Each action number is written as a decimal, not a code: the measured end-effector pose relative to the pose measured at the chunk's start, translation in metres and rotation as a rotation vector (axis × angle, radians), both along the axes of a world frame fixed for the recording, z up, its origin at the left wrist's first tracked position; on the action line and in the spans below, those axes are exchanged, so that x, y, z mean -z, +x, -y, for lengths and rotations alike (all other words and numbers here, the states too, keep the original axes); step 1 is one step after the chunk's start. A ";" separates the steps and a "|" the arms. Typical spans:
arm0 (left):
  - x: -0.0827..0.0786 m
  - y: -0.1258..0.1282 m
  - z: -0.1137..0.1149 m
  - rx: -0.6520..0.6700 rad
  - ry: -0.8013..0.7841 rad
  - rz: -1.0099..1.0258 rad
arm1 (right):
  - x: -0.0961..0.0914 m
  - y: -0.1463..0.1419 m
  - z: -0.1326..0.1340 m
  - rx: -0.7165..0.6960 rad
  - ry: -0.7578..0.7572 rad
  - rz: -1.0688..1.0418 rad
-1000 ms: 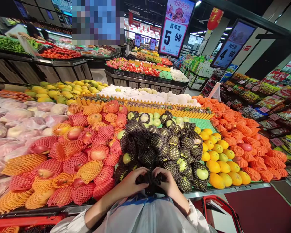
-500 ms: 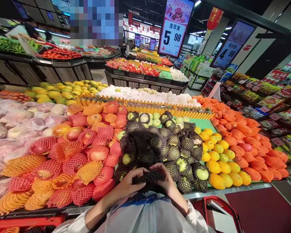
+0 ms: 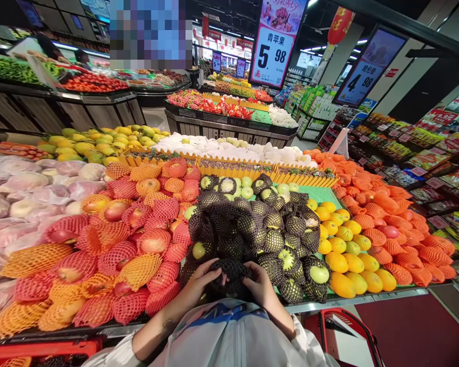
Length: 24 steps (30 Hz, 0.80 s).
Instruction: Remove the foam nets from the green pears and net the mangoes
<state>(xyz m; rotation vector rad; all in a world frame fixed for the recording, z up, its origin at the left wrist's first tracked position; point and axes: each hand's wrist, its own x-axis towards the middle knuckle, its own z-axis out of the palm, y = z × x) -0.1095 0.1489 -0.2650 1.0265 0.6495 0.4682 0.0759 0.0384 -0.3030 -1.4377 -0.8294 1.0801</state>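
Observation:
Close to my body, a black foam fruit net (image 3: 231, 278) is stretched between my two hands. My left hand (image 3: 203, 278) grips its left side, and my right hand (image 3: 259, 283) grips its right side. A bit of finger shows through a gap in the mesh. Whether fruit sits inside the net I cannot tell. Just beyond lie green apples (image 3: 286, 260) in black nets, piled on the display, with several bare green apples (image 3: 247, 187) farther back.
Red apples (image 3: 153, 239) in pink and orange nets fill the left. Yellow fruit (image 3: 342, 262) and orange-netted fruit (image 3: 390, 219) lie to the right. Red baskets stand at both front corners, one on the right (image 3: 325, 331). A yellow picket fence (image 3: 237, 171) runs behind the apples.
The black net has been lifted a little and spread taller between my hands. My fingers have shifted on it, and a fingertip now shows through the mesh.

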 end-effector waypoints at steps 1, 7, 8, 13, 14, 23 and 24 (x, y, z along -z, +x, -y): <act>0.001 0.000 0.000 0.017 -0.048 0.071 | -0.002 0.001 -0.001 0.018 -0.033 -0.009; 0.003 -0.003 -0.003 -0.032 -0.193 0.146 | -0.014 0.001 0.002 0.029 -0.092 -0.411; 0.002 -0.002 -0.003 -0.021 -0.159 0.105 | -0.016 0.000 0.002 0.027 -0.062 -0.465; -0.003 0.006 -0.004 -0.037 -0.045 -0.031 | -0.025 -0.006 0.001 -0.041 0.029 -0.597; -0.003 0.008 -0.003 -0.040 -0.055 -0.038 | -0.027 -0.007 0.001 -0.056 0.028 -0.583; 0.007 0.006 -0.002 0.025 0.119 -0.101 | -0.035 -0.009 0.006 -0.023 0.040 -0.541; 0.008 0.006 -0.003 0.028 0.100 -0.083 | -0.035 -0.009 0.007 -0.020 0.048 -0.575</act>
